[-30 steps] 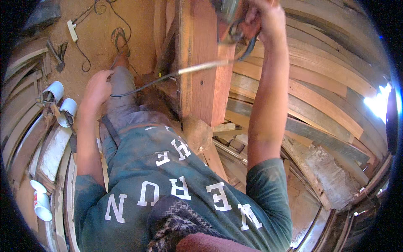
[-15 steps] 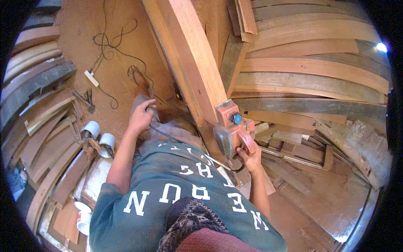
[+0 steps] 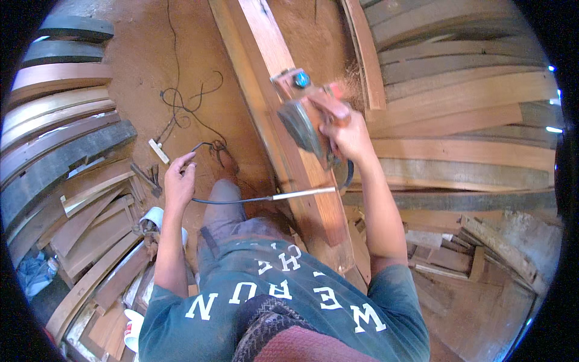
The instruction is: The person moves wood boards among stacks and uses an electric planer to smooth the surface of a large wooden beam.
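Power planer (image 3: 309, 117), reddish body with a blue front knob (image 3: 301, 79): it lay over the upper face of a long reddish timber beam (image 3: 325, 220), slightly blurred; contact with the wood could not be made out. Your right hand (image 3: 351, 142) was clenched round its rear handle (image 3: 332, 107), so most of the tool, knob included, sat ahead and to the left of your grip.

Pale shavings (image 3: 353, 84), in a spray: just right of the planer.

Black cord (image 3: 241, 200), with a white wrapped section (image 3: 301, 193): it left the planer's rear, crossed the beam's near end and ran to your left hand.

Left hand (image 3: 180, 180): raised well apart from the planer, fingers loosely curled, cord beside it; whether you gripped the cord could not be told.

Outlying items: your sandalled foot (image 3: 224, 158) on the dusty floor (image 3: 132, 78); a white power strip (image 3: 158, 151) beyond your left hand; a white cup (image 3: 154, 216) near your left forearm; stacked boards (image 3: 461, 114) to the right, more planks (image 3: 63, 75) to the left.
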A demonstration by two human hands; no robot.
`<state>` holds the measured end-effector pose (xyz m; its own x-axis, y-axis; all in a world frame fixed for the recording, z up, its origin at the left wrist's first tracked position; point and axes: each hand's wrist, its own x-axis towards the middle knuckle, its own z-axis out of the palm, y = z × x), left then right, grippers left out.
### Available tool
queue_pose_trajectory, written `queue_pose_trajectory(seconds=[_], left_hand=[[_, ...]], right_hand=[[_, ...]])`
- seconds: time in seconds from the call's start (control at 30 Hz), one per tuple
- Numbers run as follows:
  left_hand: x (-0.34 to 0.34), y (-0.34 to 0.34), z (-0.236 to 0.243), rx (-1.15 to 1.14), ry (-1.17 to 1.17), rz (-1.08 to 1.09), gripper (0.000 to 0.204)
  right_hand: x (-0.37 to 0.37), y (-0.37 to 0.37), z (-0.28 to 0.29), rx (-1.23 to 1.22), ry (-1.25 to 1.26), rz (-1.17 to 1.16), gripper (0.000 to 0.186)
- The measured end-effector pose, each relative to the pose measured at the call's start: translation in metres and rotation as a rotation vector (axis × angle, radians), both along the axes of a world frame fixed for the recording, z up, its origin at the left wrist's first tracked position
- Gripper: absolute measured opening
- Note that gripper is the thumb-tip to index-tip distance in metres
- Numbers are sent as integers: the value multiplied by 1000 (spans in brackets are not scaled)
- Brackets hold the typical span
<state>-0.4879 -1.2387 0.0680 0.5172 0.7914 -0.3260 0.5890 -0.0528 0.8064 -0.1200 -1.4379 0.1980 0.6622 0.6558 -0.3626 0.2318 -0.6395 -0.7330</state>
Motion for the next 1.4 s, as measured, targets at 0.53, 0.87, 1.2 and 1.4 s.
queue_pose_trajectory(seconds=[0.53,0.87,1.2,1.4], left_hand=[[164,170,84,224,-78,-385,30],[75,151,47,-82,110,-403,35],[159,195,85,154,44,-626,31],[212,249,98,251,33,-629,30]], right_hand=[[99,246,-11,263,-288,262,44],[-80,-48,12,-227,140,-374,20],[-8,61,5,-68,37,-221,37],[78,212,-13,144,-90,-72,42]])
